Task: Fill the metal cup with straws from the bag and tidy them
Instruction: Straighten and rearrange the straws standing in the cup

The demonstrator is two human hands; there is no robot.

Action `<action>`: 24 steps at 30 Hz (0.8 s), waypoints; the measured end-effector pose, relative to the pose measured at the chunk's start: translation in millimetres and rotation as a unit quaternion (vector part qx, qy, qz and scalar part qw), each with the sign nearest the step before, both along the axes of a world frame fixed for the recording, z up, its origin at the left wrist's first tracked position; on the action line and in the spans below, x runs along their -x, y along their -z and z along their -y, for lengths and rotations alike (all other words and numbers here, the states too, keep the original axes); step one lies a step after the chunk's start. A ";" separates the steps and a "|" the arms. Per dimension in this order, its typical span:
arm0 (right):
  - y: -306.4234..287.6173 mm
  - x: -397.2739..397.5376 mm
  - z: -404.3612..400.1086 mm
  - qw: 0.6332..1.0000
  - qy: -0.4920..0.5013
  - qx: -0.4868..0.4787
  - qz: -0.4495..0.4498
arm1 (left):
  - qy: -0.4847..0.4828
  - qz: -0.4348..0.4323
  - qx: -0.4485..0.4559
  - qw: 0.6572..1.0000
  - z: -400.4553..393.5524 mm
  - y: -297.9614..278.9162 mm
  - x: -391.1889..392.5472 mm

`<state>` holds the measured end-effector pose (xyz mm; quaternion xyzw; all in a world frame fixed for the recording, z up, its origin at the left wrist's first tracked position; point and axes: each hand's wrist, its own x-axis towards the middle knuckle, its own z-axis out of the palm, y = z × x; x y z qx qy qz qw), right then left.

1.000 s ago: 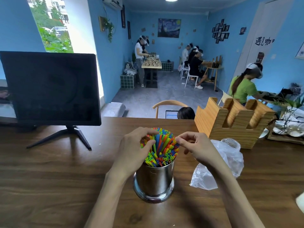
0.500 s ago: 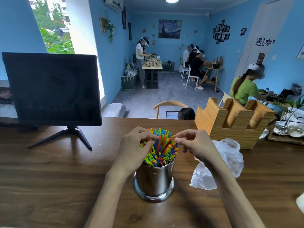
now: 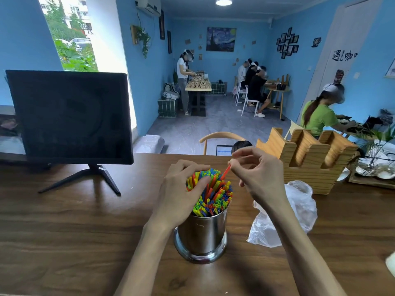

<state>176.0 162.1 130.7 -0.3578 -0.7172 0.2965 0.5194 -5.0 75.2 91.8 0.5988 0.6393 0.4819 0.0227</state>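
Observation:
A shiny metal cup stands on the wooden table, packed with a bundle of coloured straws. My left hand curls round the left side of the straw tops, thumb and fingers gripping them. My right hand is raised at the bundle's upper right and pinches a single orange straw that sticks up above the others. A crumpled clear plastic bag lies to the right of the cup, behind my right forearm.
A black monitor on a stand sits at the back left of the table. A wooden slotted holder stands at the back right, with dishes and a plant beyond it. People work at tables further back in the room.
My right hand has lifted up and to the right, drawing one orange straw partly out of the bundle. My left hand stays on the straw tops.

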 end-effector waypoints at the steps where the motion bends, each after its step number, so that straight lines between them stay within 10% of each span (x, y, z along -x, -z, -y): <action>1: -6.5 0.7 4.8 1.000 -0.005 -0.023 -0.018 | 0.004 -0.001 -0.005 1.000 -0.1 -3.1 -3.0; 9: -23.7 13.9 34.4 0.984 -0.120 -0.080 -0.101 | 0.048 0.064 -0.097 0.992 1.0 -29.4 -23.8; 14: -13.9 5.7 11.9 0.976 -0.140 0.133 -0.101 | 0.140 0.155 -0.108 0.972 14.3 -39.1 -19.5; 24: -21.6 24.5 -7.3 0.955 -0.171 0.140 -0.198 | 0.118 -0.056 0.067 0.989 19.9 -22.9 -3.2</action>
